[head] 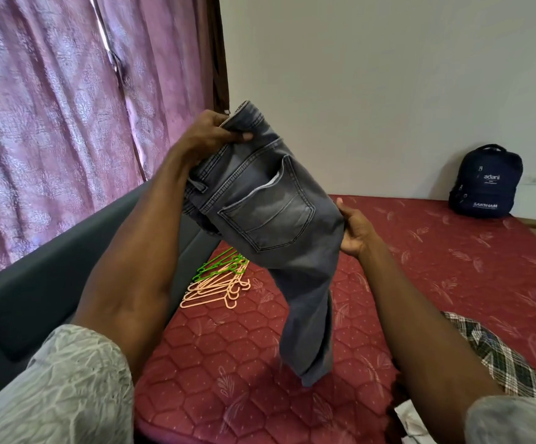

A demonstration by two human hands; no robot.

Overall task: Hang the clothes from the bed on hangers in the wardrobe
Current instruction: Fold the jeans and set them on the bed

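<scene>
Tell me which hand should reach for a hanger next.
Probably the right hand: it only holds the jeans at the side, while the left hand grips the waistband, bearing them above the hangers.

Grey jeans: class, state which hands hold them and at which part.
Both. The left hand grips the grey jeans at the waistband; the right hand holds the seat's side edge.
</scene>
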